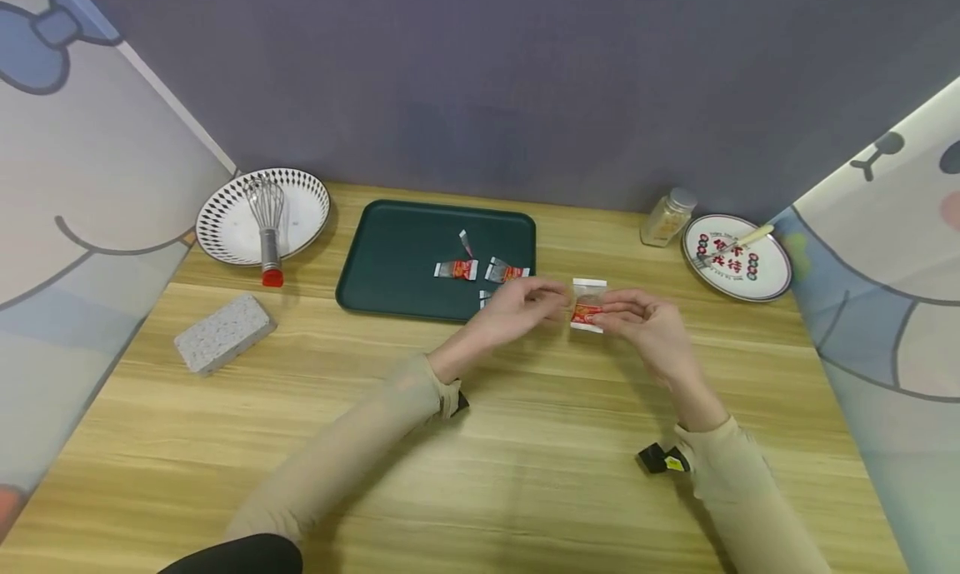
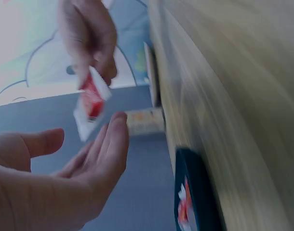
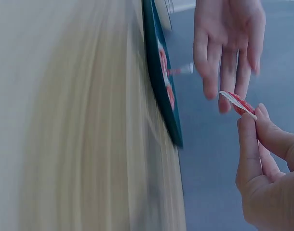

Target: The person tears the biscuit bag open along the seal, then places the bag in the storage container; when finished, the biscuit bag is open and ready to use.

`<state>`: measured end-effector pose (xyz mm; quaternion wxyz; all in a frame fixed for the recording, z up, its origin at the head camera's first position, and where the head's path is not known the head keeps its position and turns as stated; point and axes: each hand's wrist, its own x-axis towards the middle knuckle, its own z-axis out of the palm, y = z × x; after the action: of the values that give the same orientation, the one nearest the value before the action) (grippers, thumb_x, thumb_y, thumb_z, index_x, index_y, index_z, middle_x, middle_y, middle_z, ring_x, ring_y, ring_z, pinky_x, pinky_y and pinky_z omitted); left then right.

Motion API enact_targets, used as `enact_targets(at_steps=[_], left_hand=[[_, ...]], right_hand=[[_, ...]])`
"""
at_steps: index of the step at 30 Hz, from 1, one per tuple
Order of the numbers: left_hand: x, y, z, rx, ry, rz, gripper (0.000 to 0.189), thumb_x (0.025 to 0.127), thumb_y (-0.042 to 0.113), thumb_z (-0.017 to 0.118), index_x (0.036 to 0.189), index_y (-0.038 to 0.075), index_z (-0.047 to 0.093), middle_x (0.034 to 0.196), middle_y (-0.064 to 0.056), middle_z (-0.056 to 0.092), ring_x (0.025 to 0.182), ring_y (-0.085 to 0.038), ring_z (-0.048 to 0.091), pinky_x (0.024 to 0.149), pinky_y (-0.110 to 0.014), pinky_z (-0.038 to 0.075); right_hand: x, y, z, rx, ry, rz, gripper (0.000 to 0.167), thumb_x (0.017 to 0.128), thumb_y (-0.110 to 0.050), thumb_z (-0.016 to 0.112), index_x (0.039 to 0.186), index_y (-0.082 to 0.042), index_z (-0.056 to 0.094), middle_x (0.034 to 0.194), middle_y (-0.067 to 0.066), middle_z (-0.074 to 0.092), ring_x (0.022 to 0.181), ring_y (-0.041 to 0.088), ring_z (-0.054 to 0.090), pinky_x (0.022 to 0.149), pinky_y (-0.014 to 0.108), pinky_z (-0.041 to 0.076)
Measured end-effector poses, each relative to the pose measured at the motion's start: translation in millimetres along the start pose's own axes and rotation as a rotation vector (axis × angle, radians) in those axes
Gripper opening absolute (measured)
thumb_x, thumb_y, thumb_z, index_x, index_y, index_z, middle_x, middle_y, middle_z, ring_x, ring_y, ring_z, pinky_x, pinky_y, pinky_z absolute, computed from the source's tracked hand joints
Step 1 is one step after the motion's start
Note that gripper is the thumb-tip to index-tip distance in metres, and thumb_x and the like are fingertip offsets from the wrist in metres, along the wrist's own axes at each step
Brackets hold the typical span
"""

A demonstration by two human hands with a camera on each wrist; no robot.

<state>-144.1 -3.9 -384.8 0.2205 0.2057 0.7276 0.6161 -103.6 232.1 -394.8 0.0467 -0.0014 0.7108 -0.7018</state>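
Note:
Between thumb and fingertips my right hand (image 1: pixel 647 328) pinches a small red and clear packet (image 1: pixel 587 314) with white crimped ends, held up over the table right of the tray. My left hand (image 1: pixel 519 310) is close beside the packet, its fingers extended toward it and nothing in its grasp. In the left wrist view the left thumb stands apart from the fingers, and the packet (image 2: pixel 92 103) hangs just past the fingertips. More such packets (image 1: pixel 457 270) lie on the dark green tray (image 1: pixel 382 266); the left hand partly hides one of them.
At the back left, a patterned bowl (image 1: pixel 217 224) holds a whisk (image 1: pixel 267 224) with a red-tipped handle. A grey speckled sponge-like block (image 1: pixel 225 332) lies in front of it. A lidded jar (image 1: pixel 667 217) and a plate (image 1: pixel 738 287) bearing a fork (image 1: pixel 738 245) stand at the back right.

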Motion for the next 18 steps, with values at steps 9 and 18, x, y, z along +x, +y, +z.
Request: enact_targets(at_steps=[9,18], left_hand=[[-0.2,-6.5,-10.6,0.08,0.116,0.09,0.016,0.107,0.01,0.069,0.113,-0.002,0.078,0.105,-0.014,0.074,0.083,-0.023,0.075,0.084,-0.049,0.062],[-3.1,-3.0,-29.6,0.16,0.072,0.089,0.018,0.107,0.019,0.071,0.109,0.006,0.083,0.095,-0.005,0.076,0.086,-0.033,0.073,0.082,-0.053,0.06]], right_hand=[[-1.4,5,34,-0.102,-0.072,-0.002,0.031,0.096,0.009,0.076,0.123,0.016,0.063,0.104,0.001,0.073,0.094,0.012,0.073,0.083,0.024,0.059],[4.9,3,45,-0.034,0.016,-0.136,0.022,0.104,0.003,0.068,0.122,0.016,0.064,0.106,0.008,0.073,0.095,0.017,0.073,0.091,0.038,0.062]])
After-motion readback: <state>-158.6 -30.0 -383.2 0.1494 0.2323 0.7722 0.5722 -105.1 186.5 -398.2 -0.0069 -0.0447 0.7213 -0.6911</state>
